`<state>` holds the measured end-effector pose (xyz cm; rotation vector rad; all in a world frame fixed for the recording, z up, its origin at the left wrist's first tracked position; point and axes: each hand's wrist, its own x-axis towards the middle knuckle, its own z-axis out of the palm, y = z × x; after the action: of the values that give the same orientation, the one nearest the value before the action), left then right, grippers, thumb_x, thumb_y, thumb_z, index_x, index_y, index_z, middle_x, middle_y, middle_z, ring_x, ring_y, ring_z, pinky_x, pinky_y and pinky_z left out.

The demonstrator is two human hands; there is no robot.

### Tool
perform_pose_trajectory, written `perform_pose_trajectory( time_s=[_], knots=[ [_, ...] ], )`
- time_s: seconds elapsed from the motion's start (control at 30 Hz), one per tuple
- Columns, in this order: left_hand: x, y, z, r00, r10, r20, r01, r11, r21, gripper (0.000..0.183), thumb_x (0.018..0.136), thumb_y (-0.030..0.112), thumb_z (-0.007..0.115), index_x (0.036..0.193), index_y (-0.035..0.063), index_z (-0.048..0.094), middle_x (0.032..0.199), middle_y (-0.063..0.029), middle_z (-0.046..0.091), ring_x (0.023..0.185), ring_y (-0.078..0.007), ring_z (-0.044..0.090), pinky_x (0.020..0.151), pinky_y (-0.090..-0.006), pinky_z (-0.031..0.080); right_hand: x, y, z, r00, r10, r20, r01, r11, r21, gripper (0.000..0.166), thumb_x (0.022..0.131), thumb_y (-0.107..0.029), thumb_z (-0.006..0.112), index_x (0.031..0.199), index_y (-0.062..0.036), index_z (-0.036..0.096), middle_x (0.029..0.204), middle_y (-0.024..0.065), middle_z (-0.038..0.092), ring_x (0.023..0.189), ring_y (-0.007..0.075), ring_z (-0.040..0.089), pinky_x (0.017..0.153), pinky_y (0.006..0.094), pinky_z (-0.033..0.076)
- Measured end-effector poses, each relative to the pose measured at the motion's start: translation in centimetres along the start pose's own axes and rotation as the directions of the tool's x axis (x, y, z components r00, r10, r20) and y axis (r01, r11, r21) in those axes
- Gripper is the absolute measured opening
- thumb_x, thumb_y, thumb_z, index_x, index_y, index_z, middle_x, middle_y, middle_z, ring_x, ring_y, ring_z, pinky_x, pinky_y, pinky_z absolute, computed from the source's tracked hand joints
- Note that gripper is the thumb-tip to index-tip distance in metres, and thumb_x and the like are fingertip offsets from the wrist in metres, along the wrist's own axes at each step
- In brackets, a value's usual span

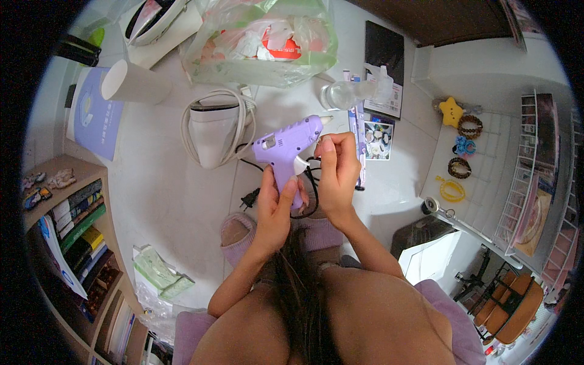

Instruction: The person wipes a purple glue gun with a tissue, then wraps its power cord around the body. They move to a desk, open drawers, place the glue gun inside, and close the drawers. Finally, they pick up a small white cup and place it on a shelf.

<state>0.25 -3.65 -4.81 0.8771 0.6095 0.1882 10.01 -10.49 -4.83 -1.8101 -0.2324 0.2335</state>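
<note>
A lilac hot glue gun (285, 143) with a white trigger is held over the floor, its pale nozzle pointing up and to the right. My left hand (273, 214) grips the handle. Just below the nozzle, the thumb and fingers of my right hand (340, 178) pinch a thin part at the gun's front, seemingly its wire stand; the fingertips mostly hide it. A black cord (315, 191) loops behind the handle. The black two-pin plug (250, 199) hangs or lies left of my left hand; which one, I cannot tell.
On the pale floor (159, 200) are a white corded appliance (212, 132), a clear bottle (340, 96), a white cylinder (132, 82) and a filled plastic bag (260, 50). A bookshelf (105, 205) stands left. Bracelets (458, 168) hang on a wire rack (488, 146) at right.
</note>
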Motion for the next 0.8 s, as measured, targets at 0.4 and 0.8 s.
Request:
perform_pose_trajectory(
  time_s=[0.4, 0.8],
  knots=[
    [-1.2, 4.0, 0.6, 0.994, -0.079, 0.081, 0.077, 0.997, 0.026, 0.027, 0.094, 0.017, 0.048, 0.114, 0.0023, 0.038, 0.081, -0.0047, 0.053, 0.059, -0.009, 0.049, 0.052, -0.0213, 0.038, 1.8, -2.8, -3.7, 0.961, -0.215, 0.175, 0.24, 0.961, -0.135, 0.019, 0.085, -0.013, 0.055, 0.074, 0.0006, 0.05, 0.059, 0.0056, 0.046, 0.052, 0.0111, 0.042, 0.048, 0.0252, 0.034],
    [-1.4, 5.3, 0.5, 0.99, -0.089, 0.107, 0.094, 0.995, -0.043, 0.028, 0.094, 0.018, 0.047, 0.114, 0.0034, 0.034, 0.076, -0.0041, 0.049, 0.055, -0.0093, 0.049, 0.047, -0.0208, 0.035, 2.6, -2.7, -4.8, 0.864, -0.301, 0.404, 0.375, 0.919, -0.119, 0.017, 0.087, -0.016, 0.054, 0.088, 0.0006, 0.058, 0.068, 0.0077, 0.049, 0.057, 0.0149, 0.048, 0.053, 0.0266, 0.039]
  ],
)
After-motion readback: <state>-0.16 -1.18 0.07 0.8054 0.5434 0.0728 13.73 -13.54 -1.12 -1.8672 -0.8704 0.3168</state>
